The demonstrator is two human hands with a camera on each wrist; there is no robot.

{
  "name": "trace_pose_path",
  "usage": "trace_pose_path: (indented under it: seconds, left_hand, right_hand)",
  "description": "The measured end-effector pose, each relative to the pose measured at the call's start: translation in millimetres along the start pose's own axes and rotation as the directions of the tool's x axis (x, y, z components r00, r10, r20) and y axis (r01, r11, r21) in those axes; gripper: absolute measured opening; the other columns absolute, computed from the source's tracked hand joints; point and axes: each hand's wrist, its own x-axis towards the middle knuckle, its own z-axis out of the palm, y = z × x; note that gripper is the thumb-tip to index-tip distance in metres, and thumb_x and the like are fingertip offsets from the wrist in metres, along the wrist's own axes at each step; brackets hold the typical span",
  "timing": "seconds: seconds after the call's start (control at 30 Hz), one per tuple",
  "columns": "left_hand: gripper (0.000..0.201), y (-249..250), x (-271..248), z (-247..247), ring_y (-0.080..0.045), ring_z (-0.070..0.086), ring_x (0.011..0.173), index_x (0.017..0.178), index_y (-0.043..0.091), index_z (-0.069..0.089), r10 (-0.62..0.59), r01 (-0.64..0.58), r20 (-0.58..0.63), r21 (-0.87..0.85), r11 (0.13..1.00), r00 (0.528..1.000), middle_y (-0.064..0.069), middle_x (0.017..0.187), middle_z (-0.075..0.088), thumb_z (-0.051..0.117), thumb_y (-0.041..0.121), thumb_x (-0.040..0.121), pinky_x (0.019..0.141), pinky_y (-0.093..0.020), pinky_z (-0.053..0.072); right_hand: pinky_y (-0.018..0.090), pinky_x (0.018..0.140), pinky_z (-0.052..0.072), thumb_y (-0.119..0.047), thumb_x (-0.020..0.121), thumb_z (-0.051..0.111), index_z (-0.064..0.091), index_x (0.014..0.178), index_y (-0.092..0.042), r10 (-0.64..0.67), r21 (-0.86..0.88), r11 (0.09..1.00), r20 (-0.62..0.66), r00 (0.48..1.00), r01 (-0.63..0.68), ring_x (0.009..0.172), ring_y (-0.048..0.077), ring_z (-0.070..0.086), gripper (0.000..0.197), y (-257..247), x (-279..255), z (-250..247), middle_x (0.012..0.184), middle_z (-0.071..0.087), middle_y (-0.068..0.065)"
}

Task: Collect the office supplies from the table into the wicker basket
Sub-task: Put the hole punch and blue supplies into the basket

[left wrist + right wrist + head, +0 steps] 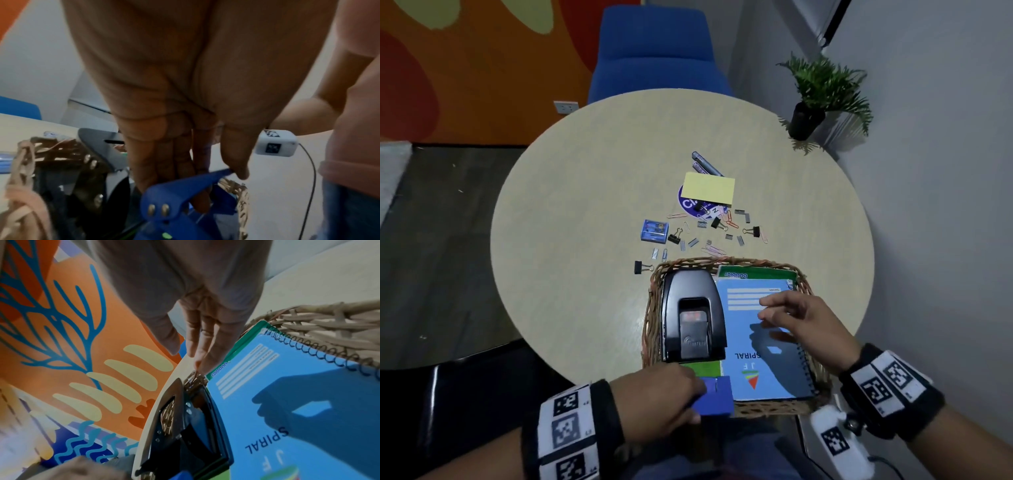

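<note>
The wicker basket sits at the near side of the round table. In it lie a black hole punch, a blue spiral notebook and a green notebook. My left hand grips a small blue punch at the basket's near rim, thumb on its lever. My right hand hovers over the blue notebook, fingers relaxed and holding nothing. On the table lie a yellow sticky pad, markers, a blue staple box, binder clips and paper clips.
A potted plant stands at the table's far right edge by the wall. A blue chair is behind the table. Loose staples and clips are strewn just beyond the basket's far rim. A white sensor box hangs near my right wrist.
</note>
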Motion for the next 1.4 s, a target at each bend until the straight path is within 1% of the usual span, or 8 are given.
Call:
trace_pose_path:
  seconds: [0.37,0.53,0.67,0.9,1.0,1.1,1.23,1.4]
  left_hand:
    - [0.018,-1,20,-1,-0.036,0.065,0.089,0.099,0.009,0.064,-0.164,0.16,0.002,0.193,0.968,0.987,-0.014,0.099,0.067,0.052,0.018,0.089,0.073,-0.042,0.048]
    - [0.018,7,11,4,-0.038,0.063,0.093,0.102,0.008,0.058,-0.219,0.219,-0.015,0.142,0.965,0.976,-0.017,0.103,0.065,0.047,0.014,0.09,0.072,-0.045,0.048]
    - [0.015,3,-22,-3,-0.021,0.061,0.1,0.1,0.023,0.055,-0.22,0.178,-0.221,-0.194,0.965,0.95,0.003,0.109,0.065,0.048,0.027,0.087,0.079,-0.033,0.048]
    - [0.039,-16,-78,13,0.016,0.058,0.098,0.11,0.035,0.067,-0.642,0.283,-0.467,-0.628,0.725,0.608,0.027,0.102,0.067,0.052,0.054,0.079,0.08,0.001,0.042]
    - [0.018,-26,-74,30,0.015,0.062,0.091,0.101,0.031,0.069,-0.789,0.22,-0.454,-0.791,0.571,0.413,0.023,0.091,0.073,0.067,0.027,0.084,0.076,0.001,0.045]
    - [0.019,-40,-60,45,0.01,0.066,0.085,0.093,0.03,0.07,-0.855,0.157,-0.393,-0.872,0.463,0.339,0.026,0.093,0.07,0.067,0.014,0.084,0.071,-0.001,0.047]
    - [0.014,-67,-34,43,-0.001,0.068,0.085,0.093,0.027,0.07,-0.861,0.202,-0.368,-0.868,0.453,0.351,0.009,0.089,0.074,0.066,0.016,0.085,0.079,-0.017,0.054]
    - [0.017,-108,8,5,-0.012,0.067,0.086,0.101,0.019,0.07,-0.801,0.278,-0.449,-0.772,0.571,0.397,0.002,0.095,0.072,0.066,0.022,0.085,0.087,-0.034,0.054]
  right_hand:
    - [0.027,0.072,0.055,-0.012,0.088,0.064,0.068,0.099,-0.014,-0.121,-0.248,0.955,0.184,0.976,0.165,0.076,0.01,0.068,0.012,-2,2,10,0.084,0.066,0.001]
    - [0.024,0.075,0.051,-0.015,0.088,0.064,0.067,0.1,-0.016,-0.318,-0.496,0.762,0.274,0.908,0.417,0.079,0.013,0.063,0.013,-59,64,31,0.09,0.068,-0.002]
    - [0.032,0.083,0.052,-0.016,0.085,0.065,0.064,0.111,-0.016,-0.356,-0.678,0.532,0.365,0.86,0.508,0.088,0.019,0.065,0.026,-112,145,73,0.098,0.07,0.004]
    - [0.033,0.084,0.047,-0.026,0.076,0.073,0.052,0.128,-0.022,-0.092,-0.821,0.084,0.558,0.825,0.565,0.11,0.028,0.059,0.057,-127,250,146,0.124,0.061,0.008]
    - [0.035,0.081,0.051,-0.03,0.069,0.073,0.053,0.123,-0.024,-0.007,-0.776,-0.042,0.63,0.777,0.629,0.102,0.031,0.062,0.058,-121,263,159,0.118,0.062,0.008]
    - [0.034,0.077,0.05,-0.029,0.075,0.066,0.054,0.117,-0.015,-0.024,-0.757,-0.063,0.652,0.758,0.65,0.097,0.034,0.063,0.046,-113,272,167,0.111,0.063,0.01]
    - [0.03,0.069,0.042,-0.035,0.079,0.066,0.052,0.115,-0.017,-0.116,-0.762,-0.01,0.643,0.757,0.647,0.092,0.032,0.062,0.043,-122,257,165,0.112,0.065,0.011]
    - [0.034,0.077,0.051,-0.028,0.069,0.073,0.046,0.122,-0.022,-0.285,-0.656,0.315,0.624,0.728,0.686,0.088,0.026,0.063,0.06,-145,161,121,0.106,0.066,0.008]
